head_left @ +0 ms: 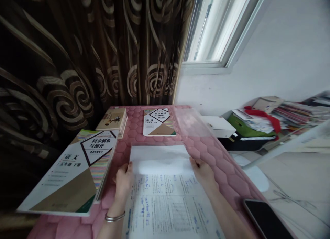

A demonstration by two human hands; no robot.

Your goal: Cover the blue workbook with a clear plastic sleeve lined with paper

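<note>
A large printed sheet with blue handwriting (167, 204) lies at the front of the pink quilted table cover (203, 149). Its far part shows a blank white strip. My left hand (124, 178), with a silver bangle on the wrist, is closed on the sheet's left edge. On the right edge, my right hand (203, 172) pinches the paper between thumb and fingers. Left of my left hand lies a large workbook (74, 173) with a white and brown cover. A smaller workbook (159, 122) of similar design lies beyond the sheet.
Small books (112, 120) are stacked at the back left, near a dark patterned curtain (134, 46). A phone (266, 220) lies at the front right. Beyond the table's right side are a white box (219, 126), a green bag (239, 125) and piled papers (296, 113).
</note>
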